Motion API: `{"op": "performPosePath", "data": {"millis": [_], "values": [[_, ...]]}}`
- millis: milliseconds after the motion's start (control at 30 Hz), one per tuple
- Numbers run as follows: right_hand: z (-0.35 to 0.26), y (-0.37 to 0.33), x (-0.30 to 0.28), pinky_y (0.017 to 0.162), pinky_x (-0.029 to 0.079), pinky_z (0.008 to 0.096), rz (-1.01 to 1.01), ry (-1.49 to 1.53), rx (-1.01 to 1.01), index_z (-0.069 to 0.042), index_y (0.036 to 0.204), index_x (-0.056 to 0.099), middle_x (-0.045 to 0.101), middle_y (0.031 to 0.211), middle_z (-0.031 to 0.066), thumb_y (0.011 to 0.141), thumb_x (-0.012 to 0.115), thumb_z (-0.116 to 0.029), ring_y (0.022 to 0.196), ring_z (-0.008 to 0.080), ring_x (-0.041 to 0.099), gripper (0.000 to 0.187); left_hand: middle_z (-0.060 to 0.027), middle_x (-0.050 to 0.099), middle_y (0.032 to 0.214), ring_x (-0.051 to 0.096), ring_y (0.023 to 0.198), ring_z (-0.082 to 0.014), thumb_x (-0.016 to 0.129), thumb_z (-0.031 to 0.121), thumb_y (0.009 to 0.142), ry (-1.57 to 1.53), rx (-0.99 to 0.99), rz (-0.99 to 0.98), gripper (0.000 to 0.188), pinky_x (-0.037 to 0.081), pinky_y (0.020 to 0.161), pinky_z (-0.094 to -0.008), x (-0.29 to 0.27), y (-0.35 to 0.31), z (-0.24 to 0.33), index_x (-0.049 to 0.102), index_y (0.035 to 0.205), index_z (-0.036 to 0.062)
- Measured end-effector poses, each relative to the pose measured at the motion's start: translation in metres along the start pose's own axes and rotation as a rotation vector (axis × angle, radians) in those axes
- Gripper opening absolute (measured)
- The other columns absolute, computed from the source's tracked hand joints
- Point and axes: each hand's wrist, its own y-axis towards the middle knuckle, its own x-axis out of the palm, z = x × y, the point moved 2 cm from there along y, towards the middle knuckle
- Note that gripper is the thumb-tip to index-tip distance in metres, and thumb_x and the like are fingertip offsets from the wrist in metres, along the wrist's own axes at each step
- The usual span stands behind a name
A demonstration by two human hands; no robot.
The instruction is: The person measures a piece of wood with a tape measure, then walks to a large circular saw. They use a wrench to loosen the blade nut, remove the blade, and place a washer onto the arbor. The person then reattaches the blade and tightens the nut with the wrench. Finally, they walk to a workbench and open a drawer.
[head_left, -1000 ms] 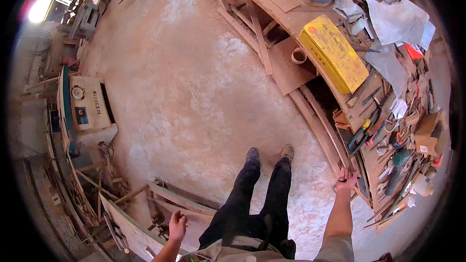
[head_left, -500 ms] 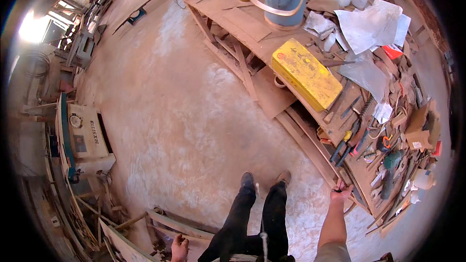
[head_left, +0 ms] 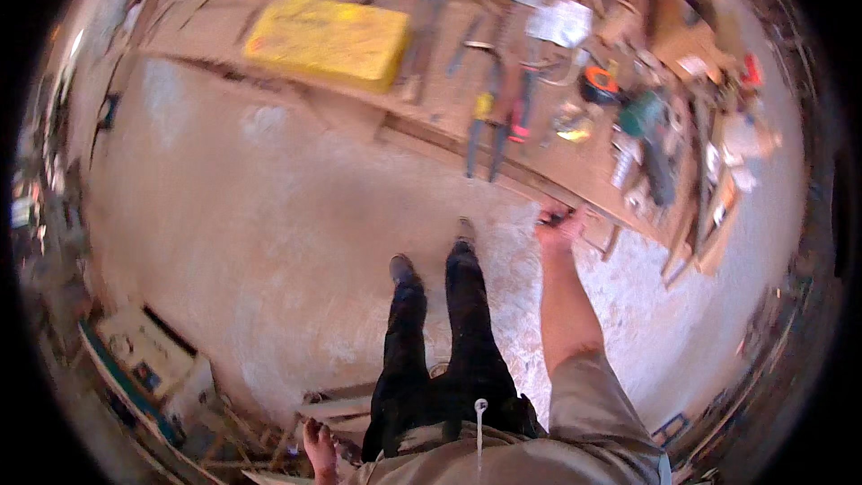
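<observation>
My right hand (head_left: pixel 561 226) reaches forward to the near edge of the wooden workbench (head_left: pixel 575 157). Its fingers are closed around a small dark thing, too blurred to name. Just left of it, a long hand tool with black and yellow grips (head_left: pixel 480 126) juts over the bench edge, beside a red and black handle (head_left: pixel 519 117). Low on the left hangs my left hand (head_left: pixel 321 447), its fingers curled in; whatever may be inside them is hidden.
A yellow case (head_left: pixel 328 40) lies along the bench's edge. Beyond are an orange and black tape measure (head_left: pixel 600 85), a torn cardboard box (head_left: pixel 691 27), papers and scraps. A cream machine (head_left: pixel 148 355) stands lower left, with boards near my left hand.
My view has swung to the right, so the bench and case sit further left and higher. My right arm is stretched out at the bench edge in both frames.
</observation>
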Motion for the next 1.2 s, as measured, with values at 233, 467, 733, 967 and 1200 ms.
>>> {"op": "performPosePath", "data": {"millis": [233, 467, 733, 967, 1200], "values": [[0.001, -0.025, 0.023, 0.045, 0.027, 0.0264, 0.081, 0.142, 0.025, -0.020, 0.064, 0.046, 0.044, 0.055, -0.0074, 0.091, 0.045, -0.066, 0.056, 0.0115, 0.048, 0.053, -0.0079, 0.059, 0.103, 0.058, 0.080, -0.0181, 0.060, 0.027, 0.089, 0.154, 0.281, -0.198, 0.058, 0.051, 0.063, -0.0307, -0.052, 0.051, -0.051, 0.042, 0.137, 0.0001], [0.009, -0.016, -0.003, 0.052, 0.031, 0.0303, 0.031, 0.172, 0.059, -0.020, 0.070, 0.048, 0.048, 0.061, -0.0055, 0.092, 0.028, -0.074, 0.064, 0.0169, 0.056, 0.061, -0.0096, 0.058, 0.103, 0.057, 0.083, -0.0184, 0.060, 0.020, 0.087, 0.131, 0.113, -0.007, 0.056, 0.049, 0.061, -0.0305, -0.022, 0.019, -0.004, 0.042, 0.137, 0.0004], [0.036, -0.057, -0.034, 0.048, 0.032, 0.0285, 0.194, 0.120, 0.091, -0.020, 0.082, 0.055, 0.050, 0.063, -0.0040, 0.090, 0.035, -0.074, 0.062, 0.0161, 0.055, 0.058, -0.0065, 0.058, 0.116, 0.057, 0.086, -0.0148, 0.058, 0.008, 0.092, 0.185, 0.134, -0.038, 0.052, 0.048, 0.064, -0.0281, -0.015, 0.019, -0.016, 0.039, 0.140, 0.0008], [0.037, -0.069, -0.052, 0.046, 0.031, 0.0275, 0.180, 0.089, 0.047, -0.018, 0.078, 0.054, 0.047, 0.061, -0.0035, 0.090, 0.039, -0.070, 0.064, 0.0174, 0.054, 0.056, -0.0092, 0.059, 0.124, 0.058, 0.102, -0.0163, 0.058, 0.017, 0.095, 0.110, 0.150, -0.132, 0.050, 0.049, 0.078, -0.0299, -0.012, 0.026, -0.001, 0.042, 0.141, 0.0046], [0.048, -0.060, -0.065, 0.047, 0.031, 0.0277, 0.193, 0.022, 0.074, -0.020, 0.087, 0.058, 0.059, 0.071, -0.0043, 0.090, 0.040, -0.066, 0.073, 0.0176, 0.062, 0.050, -0.0121, 0.060, 0.120, 0.059, 0.090, -0.0151, 0.059, 0.018, 0.093, 0.100, 0.153, -0.117, 0.050, 0.048, 0.073, -0.0273, -0.010, 0.039, 0.002, 0.044, 0.137, 0.0009]]}}
